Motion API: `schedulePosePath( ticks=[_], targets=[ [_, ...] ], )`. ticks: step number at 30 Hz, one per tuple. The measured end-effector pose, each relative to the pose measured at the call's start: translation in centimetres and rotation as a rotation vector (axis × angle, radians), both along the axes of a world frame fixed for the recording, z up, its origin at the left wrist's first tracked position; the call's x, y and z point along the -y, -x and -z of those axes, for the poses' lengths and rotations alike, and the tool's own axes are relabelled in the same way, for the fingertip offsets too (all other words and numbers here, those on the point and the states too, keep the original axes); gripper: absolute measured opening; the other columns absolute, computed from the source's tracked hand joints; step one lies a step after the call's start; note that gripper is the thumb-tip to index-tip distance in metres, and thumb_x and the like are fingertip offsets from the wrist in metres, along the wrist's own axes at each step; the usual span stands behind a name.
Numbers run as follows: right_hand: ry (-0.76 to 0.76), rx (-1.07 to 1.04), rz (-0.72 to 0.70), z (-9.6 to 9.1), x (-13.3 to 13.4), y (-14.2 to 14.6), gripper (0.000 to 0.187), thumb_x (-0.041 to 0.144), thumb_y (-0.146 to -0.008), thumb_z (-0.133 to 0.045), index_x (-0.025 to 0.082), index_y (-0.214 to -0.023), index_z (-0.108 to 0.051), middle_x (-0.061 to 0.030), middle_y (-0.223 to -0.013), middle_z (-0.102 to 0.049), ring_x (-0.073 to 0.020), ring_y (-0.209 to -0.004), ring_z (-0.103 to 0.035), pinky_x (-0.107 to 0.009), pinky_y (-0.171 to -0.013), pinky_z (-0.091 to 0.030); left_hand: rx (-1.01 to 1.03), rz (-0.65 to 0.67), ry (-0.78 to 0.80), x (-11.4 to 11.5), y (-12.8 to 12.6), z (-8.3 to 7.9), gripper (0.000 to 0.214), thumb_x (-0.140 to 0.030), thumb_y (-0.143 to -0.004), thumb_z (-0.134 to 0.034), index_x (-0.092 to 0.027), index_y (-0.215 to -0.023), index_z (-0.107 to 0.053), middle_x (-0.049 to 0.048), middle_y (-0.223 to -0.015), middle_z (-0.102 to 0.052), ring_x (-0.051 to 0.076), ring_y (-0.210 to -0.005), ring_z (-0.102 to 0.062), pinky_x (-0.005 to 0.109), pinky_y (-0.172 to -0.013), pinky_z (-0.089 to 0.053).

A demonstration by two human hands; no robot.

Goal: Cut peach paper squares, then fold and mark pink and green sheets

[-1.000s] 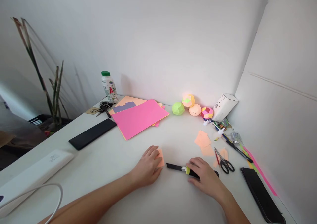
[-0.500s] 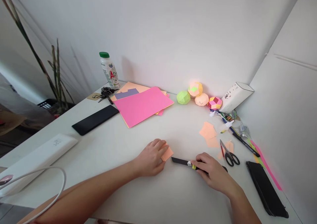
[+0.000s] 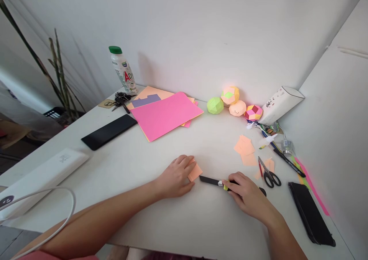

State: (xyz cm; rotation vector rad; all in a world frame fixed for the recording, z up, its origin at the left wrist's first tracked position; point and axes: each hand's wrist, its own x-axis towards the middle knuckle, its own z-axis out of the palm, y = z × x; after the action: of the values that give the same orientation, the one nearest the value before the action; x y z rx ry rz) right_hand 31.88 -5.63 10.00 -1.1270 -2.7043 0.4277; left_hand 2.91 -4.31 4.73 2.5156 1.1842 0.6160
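My left hand (image 3: 176,176) is closed around a small peach paper piece (image 3: 196,172), low over the white table (image 3: 161,229); the fingers cover part of it. In my right hand (image 3: 245,193) is a utility knife (image 3: 211,181) with a long dark blade and a yellow-green slider. Its blade points left, with the tip close to the paper's lower right corner; whether they touch I cannot tell. Scissors (image 3: 270,175) and a thin red stick-like item (image 3: 260,168) lie right of the knife. Cut peach paper pieces (image 3: 244,147) rest above them.
Pink card sheets (image 3: 166,116), a black flat slab (image 3: 109,131) and a white bottle with a green cap (image 3: 123,70) are at the back left. Folded paper balls (image 3: 215,105) line the wall. A black pouch (image 3: 312,214) lies right; a white cable (image 3: 74,204) loops at left.
The whole view has shifted slightly as my head moved. Both hands keep nearly the same position, with the paper and the knife still held.
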Motion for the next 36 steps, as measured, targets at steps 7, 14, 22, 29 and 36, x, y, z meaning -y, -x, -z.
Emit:
schedulePosePath(
  ticks=[7,14,22,29,36],
  targets=[
    [-0.142,0.075,0.121,0.4,-0.7,-1.5,0.033,0.011,-0.089,-0.043,0.021,-0.113,-0.064,-0.0083,-0.089,-0.062,-0.022,-0.083,-0.059,-0.035,-0.066,-0.054,0.076,0.128,-0.039,0.4,-0.3,0.0,0.027,-0.001,-0.071,-0.045,-0.018,-0.084,-0.062,0.0079,-0.112,-0.061,0.025,-0.11,-0.049,0.042,-0.095,-0.043],
    [-0.302,0.047,0.184,1.3,-0.8,-0.7,0.028,0.013,-0.087,-0.048,0.017,-0.108,-0.065,-0.0118,-0.101,-0.062,-0.0263,-0.094,-0.059,-0.043,-0.075,-0.054,0.192,0.443,-0.06,1.4,-1.0,-0.1,0.022,-0.002,-0.077,-0.044,-0.018,-0.073,-0.059,0.0078,-0.108,-0.067,0.024,-0.1,-0.056,0.039,-0.088,-0.047],
    [-0.3,-0.22,0.082,2.0,0.8,4.4,0.025,0.012,-0.089,-0.05,0.017,-0.111,-0.061,-0.0114,-0.104,-0.062,-0.0233,-0.094,-0.058,-0.041,-0.08,-0.053,0.355,0.44,-0.098,2.7,-1.6,-1.0,0.031,-0.004,-0.081,-0.04,-0.017,-0.1,-0.06,0.0097,-0.086,-0.067,0.022,-0.085,-0.059,0.036,-0.077,-0.049],
    [-0.151,-0.076,0.269,4.1,1.2,6.4,0.031,0.025,-0.086,-0.057,0.012,-0.115,-0.057,-0.0129,-0.1,-0.06,-0.0241,-0.083,-0.062,-0.036,-0.063,-0.054,0.074,-0.146,-0.013,2.4,-1.7,0.1,0.023,-0.031,-0.077,-0.065,-0.017,-0.093,-0.06,0.0084,-0.091,-0.055,0.024,-0.084,-0.048,0.041,-0.076,-0.046],
    [0.12,-0.261,0.432,3.6,0.5,7.0,0.009,0.022,-0.079,-0.06,0.019,-0.087,-0.058,-0.0066,-0.094,-0.057,-0.0203,-0.076,-0.059,-0.033,-0.063,-0.049,0.054,-0.191,0.065,2.6,-1.9,0.9,0.039,-0.036,-0.07,-0.072,-0.02,-0.102,-0.055,0.0103,-0.113,-0.051,0.03,-0.105,-0.046,0.048,-0.088,-0.042]
  ],
)
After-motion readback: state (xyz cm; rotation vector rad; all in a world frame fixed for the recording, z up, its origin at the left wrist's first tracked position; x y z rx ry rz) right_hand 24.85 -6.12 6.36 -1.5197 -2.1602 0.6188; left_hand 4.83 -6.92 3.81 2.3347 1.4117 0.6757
